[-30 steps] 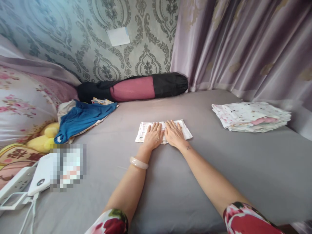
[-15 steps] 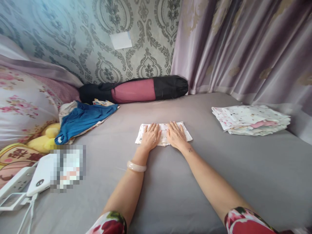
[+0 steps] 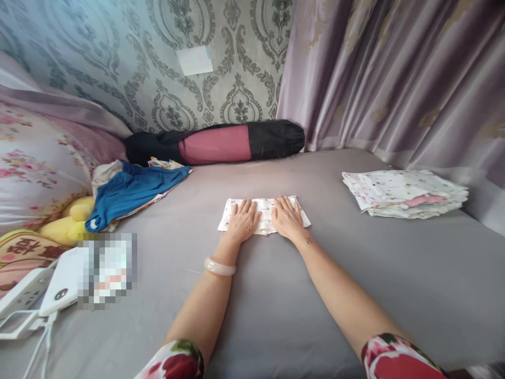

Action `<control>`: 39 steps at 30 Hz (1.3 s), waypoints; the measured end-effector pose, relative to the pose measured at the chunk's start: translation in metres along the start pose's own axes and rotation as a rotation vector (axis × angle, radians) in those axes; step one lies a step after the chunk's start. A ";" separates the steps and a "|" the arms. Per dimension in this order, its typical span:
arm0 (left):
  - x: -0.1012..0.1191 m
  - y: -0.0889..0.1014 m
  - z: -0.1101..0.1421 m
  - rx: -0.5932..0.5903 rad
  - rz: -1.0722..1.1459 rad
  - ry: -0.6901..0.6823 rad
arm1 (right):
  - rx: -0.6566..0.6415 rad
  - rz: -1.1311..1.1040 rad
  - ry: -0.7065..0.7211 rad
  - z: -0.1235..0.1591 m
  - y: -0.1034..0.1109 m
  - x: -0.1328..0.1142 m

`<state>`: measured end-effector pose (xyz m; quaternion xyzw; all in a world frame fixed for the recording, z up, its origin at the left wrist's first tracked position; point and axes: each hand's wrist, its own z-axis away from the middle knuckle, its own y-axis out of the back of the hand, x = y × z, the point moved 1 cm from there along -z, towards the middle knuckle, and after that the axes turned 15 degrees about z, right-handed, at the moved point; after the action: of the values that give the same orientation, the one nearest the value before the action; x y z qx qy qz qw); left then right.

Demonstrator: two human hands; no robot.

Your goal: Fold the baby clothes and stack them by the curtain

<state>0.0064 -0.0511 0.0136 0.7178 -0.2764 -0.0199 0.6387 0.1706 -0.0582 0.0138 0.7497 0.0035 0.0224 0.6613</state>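
Note:
A folded white cloth garment (image 3: pixel 265 217) with small coloured prints lies flat on the grey bed sheet (image 3: pixel 276 295). My left hand (image 3: pixel 242 221) rests palm down on its left half, fingers stretched out. On the right half lies my right hand (image 3: pixel 289 218), also flat with its fingers extended. A strip of the cloth shows between the two hands; the parts under the palms are hidden. Neither hand grips the fabric. A pale bangle (image 3: pixel 220 267) circles the left wrist.
A stack of folded printed clothes (image 3: pixel 406 193) sits to the right. Blue clothing (image 3: pixel 138 189) lies at the left by a yellow plush toy (image 3: pixel 67 226). Further left are a white power bank (image 3: pixel 65 281) and a power strip (image 3: pixel 23 295). A black-and-pink rolled bag (image 3: pixel 215 143) lies along the wall.
Both hands stay flat on the folded cloth with almost no movement. The whole view has shifted very slightly.

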 end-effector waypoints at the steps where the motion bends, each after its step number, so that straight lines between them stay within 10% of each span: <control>1: 0.000 0.001 0.000 0.003 0.002 -0.002 | 0.000 0.001 -0.002 0.000 0.001 0.000; 39: -0.032 0.008 0.000 0.064 0.000 0.351 | -0.121 -0.020 -0.182 -0.007 -0.003 0.021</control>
<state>-0.0236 -0.0375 0.0105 0.7303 -0.1613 0.1145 0.6538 0.1912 -0.0504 0.0122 0.7073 -0.0503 -0.0522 0.7032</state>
